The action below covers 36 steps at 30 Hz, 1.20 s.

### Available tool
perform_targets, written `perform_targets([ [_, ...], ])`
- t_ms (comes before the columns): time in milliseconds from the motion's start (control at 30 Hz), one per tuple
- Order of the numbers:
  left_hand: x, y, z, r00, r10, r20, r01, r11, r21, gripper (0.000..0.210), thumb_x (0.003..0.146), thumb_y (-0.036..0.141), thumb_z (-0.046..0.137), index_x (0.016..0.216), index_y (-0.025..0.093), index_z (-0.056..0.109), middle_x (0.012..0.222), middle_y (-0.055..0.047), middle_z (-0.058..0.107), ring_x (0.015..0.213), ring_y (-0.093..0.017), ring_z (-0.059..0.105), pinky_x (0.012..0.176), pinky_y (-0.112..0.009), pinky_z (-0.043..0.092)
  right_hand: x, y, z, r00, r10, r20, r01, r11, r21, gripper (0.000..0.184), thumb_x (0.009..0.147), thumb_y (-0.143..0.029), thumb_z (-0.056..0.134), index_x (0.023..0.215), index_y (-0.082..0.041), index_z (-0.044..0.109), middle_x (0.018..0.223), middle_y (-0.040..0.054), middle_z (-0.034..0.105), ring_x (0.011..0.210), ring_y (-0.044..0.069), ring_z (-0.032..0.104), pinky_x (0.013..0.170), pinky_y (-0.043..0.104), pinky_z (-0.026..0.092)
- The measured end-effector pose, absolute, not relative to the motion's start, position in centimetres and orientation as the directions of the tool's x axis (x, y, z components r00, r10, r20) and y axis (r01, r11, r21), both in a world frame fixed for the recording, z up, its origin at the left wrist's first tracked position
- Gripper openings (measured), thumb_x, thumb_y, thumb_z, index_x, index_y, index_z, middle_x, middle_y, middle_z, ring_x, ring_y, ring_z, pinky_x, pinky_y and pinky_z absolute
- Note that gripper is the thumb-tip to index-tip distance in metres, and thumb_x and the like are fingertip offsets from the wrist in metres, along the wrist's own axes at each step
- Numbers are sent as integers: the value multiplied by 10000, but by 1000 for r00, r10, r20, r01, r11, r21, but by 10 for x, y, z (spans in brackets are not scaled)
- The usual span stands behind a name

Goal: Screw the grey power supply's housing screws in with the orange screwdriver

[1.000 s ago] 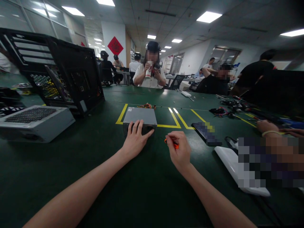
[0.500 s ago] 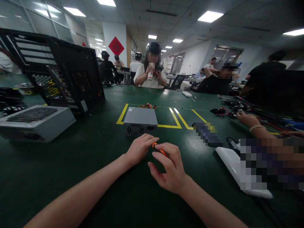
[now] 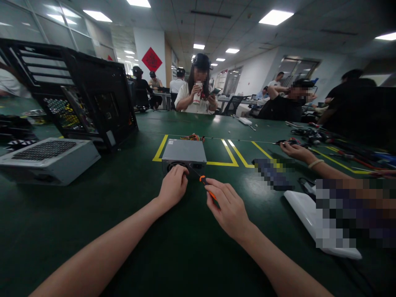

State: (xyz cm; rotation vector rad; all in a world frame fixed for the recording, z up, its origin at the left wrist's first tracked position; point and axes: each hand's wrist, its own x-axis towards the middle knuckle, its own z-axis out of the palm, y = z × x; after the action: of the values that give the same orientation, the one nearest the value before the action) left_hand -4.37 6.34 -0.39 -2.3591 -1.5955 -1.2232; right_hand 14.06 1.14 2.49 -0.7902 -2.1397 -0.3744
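A grey computer power supply (image 3: 184,151) stands on the green table ahead of me, its fan and socket side facing me. My right hand (image 3: 229,206) is closed around the orange-and-black handle of a screwdriver (image 3: 203,179). The thin shaft points up and left, its tip at the power supply's near face. Just left of the tip, my left hand (image 3: 174,186) has its fingers curled together in front of the fan. Whatever those fingers pinch, if anything, is hidden.
On the left stand a black computer case (image 3: 108,99) and a second power supply (image 3: 52,161). A co-worker's hand (image 3: 298,152) reaches over cables at right, near a white device (image 3: 309,222). Yellow tape (image 3: 222,163) marks the table. A person (image 3: 188,99) sits opposite.
My left hand has moved forward to the power supply's face. My right hand has closed on the screwdriver and raised its tip there. The co-worker's hand has moved left.
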Motion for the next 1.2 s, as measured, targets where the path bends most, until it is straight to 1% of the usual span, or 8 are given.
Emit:
perform_targets([
  [100, -44, 67, -9, 130, 826, 548, 764, -435, 476, 166, 831, 135, 399, 935, 180, 520, 916, -43, 576, 846, -172, 557, 731, -310, 467, 139, 12, 25, -482, 404, 777, 657, 753, 16, 244, 795, -57, 504, 1027, -122, 544, 1047, 123, 629, 888, 182, 596, 750, 331, 521],
  [200, -43, 70, -13, 100, 850, 518, 715, -423, 556, 176, 836, 154, 407, 960, 189, 526, 952, -45, 597, 870, -171, 577, 750, -310, 472, 140, 11, 24, -476, 408, 779, 661, 750, 11, 237, 793, -66, 501, 1015, -134, 548, 1036, 114, 634, 876, 182, 599, 734, 334, 520],
  [300, -44, 72, -15, 86, 860, 503, 669, -424, 610, 185, 842, 168, 414, 980, 190, 534, 965, -46, 608, 883, -169, 591, 765, -313, 475, 142, 11, 24, -461, 408, 788, 669, 743, 7, 239, 784, -67, 503, 1004, -144, 553, 1018, 108, 640, 866, 183, 606, 724, 335, 516],
  [800, -43, 74, -17, 106, 871, 479, 582, -445, 681, 266, 861, 174, 389, 1094, 183, 515, 984, -58, 612, 825, -145, 608, 762, -298, 481, 142, 11, 25, -456, 390, 800, 674, 738, 25, 234, 767, -54, 528, 986, -135, 545, 990, 109, 639, 861, 186, 598, 717, 330, 512],
  [933, -43, 74, -17, 103, 874, 475, 551, -447, 704, 266, 863, 185, 387, 1097, 175, 515, 974, -63, 614, 788, -138, 612, 748, -289, 481, 142, 13, 25, -459, 395, 796, 679, 734, 27, 236, 765, -45, 529, 983, -133, 542, 990, 112, 637, 865, 191, 596, 719, 334, 512],
  [1200, -42, 74, -14, 92, 884, 458, 499, -439, 747, 268, 860, 177, 378, 1094, 181, 509, 907, -40, 611, 716, -126, 595, 720, -279, 464, 142, 12, 25, -451, 413, 791, 686, 728, 11, 235, 777, -57, 522, 993, -146, 541, 1002, 102, 633, 867, 185, 587, 737, 334, 505],
])
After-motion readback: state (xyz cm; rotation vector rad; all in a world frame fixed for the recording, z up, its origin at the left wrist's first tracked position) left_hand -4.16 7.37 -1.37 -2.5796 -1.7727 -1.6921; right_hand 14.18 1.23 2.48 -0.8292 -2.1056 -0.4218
